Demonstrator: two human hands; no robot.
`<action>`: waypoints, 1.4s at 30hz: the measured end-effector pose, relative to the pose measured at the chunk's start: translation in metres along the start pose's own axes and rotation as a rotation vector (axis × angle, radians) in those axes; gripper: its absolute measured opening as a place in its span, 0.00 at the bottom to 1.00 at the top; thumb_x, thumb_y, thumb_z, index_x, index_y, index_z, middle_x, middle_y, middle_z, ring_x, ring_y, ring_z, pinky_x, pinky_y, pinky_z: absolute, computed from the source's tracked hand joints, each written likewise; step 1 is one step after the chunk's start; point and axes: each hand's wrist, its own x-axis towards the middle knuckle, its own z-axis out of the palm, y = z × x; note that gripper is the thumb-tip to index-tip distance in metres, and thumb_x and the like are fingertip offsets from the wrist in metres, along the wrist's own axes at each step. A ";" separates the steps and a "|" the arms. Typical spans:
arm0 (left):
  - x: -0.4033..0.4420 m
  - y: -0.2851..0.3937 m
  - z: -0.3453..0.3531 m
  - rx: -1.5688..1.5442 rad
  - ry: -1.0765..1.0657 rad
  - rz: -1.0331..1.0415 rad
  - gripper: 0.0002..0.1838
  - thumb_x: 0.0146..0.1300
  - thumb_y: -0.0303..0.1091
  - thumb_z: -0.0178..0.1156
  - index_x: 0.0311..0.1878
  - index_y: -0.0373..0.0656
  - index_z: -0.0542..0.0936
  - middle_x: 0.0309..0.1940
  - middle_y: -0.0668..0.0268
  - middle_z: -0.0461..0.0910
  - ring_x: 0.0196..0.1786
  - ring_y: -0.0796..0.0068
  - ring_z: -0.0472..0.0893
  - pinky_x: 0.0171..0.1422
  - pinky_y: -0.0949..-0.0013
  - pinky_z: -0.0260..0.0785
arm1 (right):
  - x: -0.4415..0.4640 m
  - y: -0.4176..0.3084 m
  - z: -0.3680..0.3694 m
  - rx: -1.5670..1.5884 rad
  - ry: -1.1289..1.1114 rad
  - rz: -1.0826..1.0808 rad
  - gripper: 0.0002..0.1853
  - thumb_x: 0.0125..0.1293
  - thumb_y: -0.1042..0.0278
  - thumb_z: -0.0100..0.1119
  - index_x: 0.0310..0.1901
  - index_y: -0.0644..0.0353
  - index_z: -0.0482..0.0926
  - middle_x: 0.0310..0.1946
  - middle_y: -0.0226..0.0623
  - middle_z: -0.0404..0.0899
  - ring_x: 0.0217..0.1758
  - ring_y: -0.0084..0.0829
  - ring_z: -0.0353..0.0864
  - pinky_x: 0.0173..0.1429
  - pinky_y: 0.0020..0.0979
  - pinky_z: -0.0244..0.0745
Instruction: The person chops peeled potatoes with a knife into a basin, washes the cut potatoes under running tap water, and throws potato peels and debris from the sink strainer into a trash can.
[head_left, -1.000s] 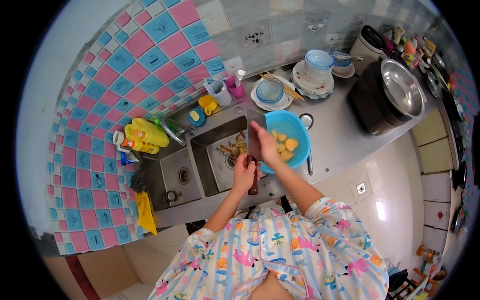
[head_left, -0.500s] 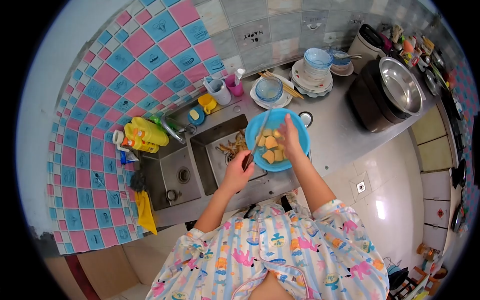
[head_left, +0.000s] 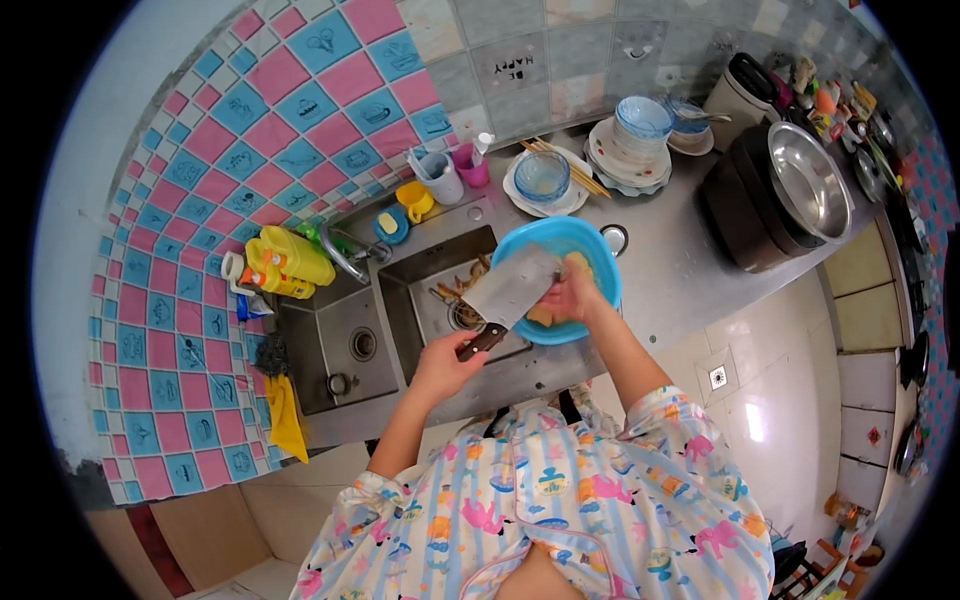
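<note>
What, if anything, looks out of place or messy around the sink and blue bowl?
Brownish scraps, probably peelings, lie loose in the sink basin beside the blue bowl, strewn close to the drain, so that basin looks messy. Nothing looks clearly damaged.

The cleaver has a smooth metal blade with small drops on it, and its dark handle looks like wood. The basin is of smooth plastic, slightly shiny. The sink and the counter are of metal with a dull shine, while the tap and the steel bowl are glossier. The shirt is soft, matt cloth. The glass bowl is clear, the chopsticks seem wooden, and the pale floor is glossy.
</note>
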 end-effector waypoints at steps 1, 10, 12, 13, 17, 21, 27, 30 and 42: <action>-0.001 0.006 -0.004 -0.017 0.022 -0.007 0.18 0.55 0.33 0.67 0.48 0.37 0.80 0.31 0.62 0.82 0.32 0.76 0.78 0.38 0.71 0.70 | 0.009 -0.015 -0.005 -0.351 0.153 -0.230 0.23 0.70 0.51 0.45 0.56 0.62 0.70 0.51 0.48 0.76 0.57 0.43 0.75 0.60 0.42 0.71; 0.008 0.014 -0.012 -0.059 0.029 -0.074 0.15 0.55 0.31 0.66 0.45 0.34 0.82 0.27 0.65 0.81 0.29 0.81 0.75 0.35 0.73 0.69 | 0.082 -0.008 -0.038 -1.592 0.368 -1.098 0.10 0.59 0.65 0.55 0.32 0.63 0.82 0.29 0.46 0.83 0.36 0.49 0.82 0.44 0.44 0.75; 0.006 0.015 -0.011 -0.049 0.022 -0.072 0.15 0.55 0.31 0.65 0.45 0.34 0.82 0.26 0.64 0.81 0.29 0.81 0.75 0.35 0.72 0.69 | 0.075 -0.017 -0.038 -1.508 0.299 -0.902 0.11 0.58 0.68 0.54 0.27 0.66 0.81 0.25 0.47 0.82 0.34 0.45 0.82 0.43 0.41 0.76; 0.007 0.016 -0.012 -0.029 0.020 -0.055 0.16 0.55 0.32 0.65 0.45 0.34 0.82 0.26 0.64 0.81 0.28 0.80 0.75 0.35 0.72 0.70 | 0.084 -0.023 -0.043 -1.285 0.348 -0.806 0.12 0.58 0.67 0.54 0.25 0.67 0.81 0.25 0.46 0.82 0.33 0.44 0.82 0.42 0.41 0.76; 0.011 0.015 -0.013 0.032 -0.029 -0.095 0.20 0.53 0.35 0.66 0.48 0.33 0.81 0.33 0.53 0.84 0.35 0.67 0.83 0.43 0.67 0.73 | 0.131 -0.030 -0.054 -0.791 0.562 -0.823 0.15 0.62 0.65 0.53 0.26 0.69 0.79 0.26 0.45 0.82 0.35 0.40 0.82 0.42 0.39 0.78; 0.016 0.015 -0.014 0.052 -0.056 -0.098 0.20 0.54 0.35 0.65 0.48 0.33 0.81 0.32 0.53 0.83 0.34 0.67 0.83 0.42 0.67 0.73 | 0.112 -0.026 -0.033 0.427 -0.024 -0.433 0.16 0.69 0.62 0.49 0.39 0.69 0.78 0.37 0.47 0.82 0.42 0.41 0.81 0.50 0.41 0.79; 0.034 0.028 -0.009 0.068 -0.086 -0.055 0.17 0.54 0.35 0.64 0.44 0.34 0.82 0.29 0.54 0.82 0.30 0.68 0.80 0.38 0.66 0.71 | 0.031 0.016 0.033 0.056 -0.608 -0.343 0.28 0.75 0.50 0.36 0.61 0.69 0.69 0.60 0.49 0.72 0.64 0.43 0.71 0.71 0.40 0.60; 0.042 0.039 -0.006 0.101 -0.076 -0.011 0.14 0.54 0.34 0.64 0.42 0.34 0.83 0.25 0.58 0.81 0.28 0.74 0.78 0.37 0.68 0.71 | -0.005 0.049 0.053 -0.434 -0.500 -0.661 0.31 0.76 0.47 0.32 0.68 0.65 0.62 0.67 0.46 0.64 0.72 0.39 0.59 0.76 0.37 0.47; 0.052 0.028 -0.002 0.109 -0.110 0.032 0.14 0.55 0.34 0.64 0.42 0.34 0.83 0.26 0.57 0.81 0.29 0.72 0.78 0.37 0.67 0.70 | 0.004 0.064 0.032 -1.225 -0.501 -0.906 0.39 0.72 0.36 0.19 0.75 0.55 0.44 0.77 0.41 0.39 0.80 0.38 0.33 0.78 0.47 0.28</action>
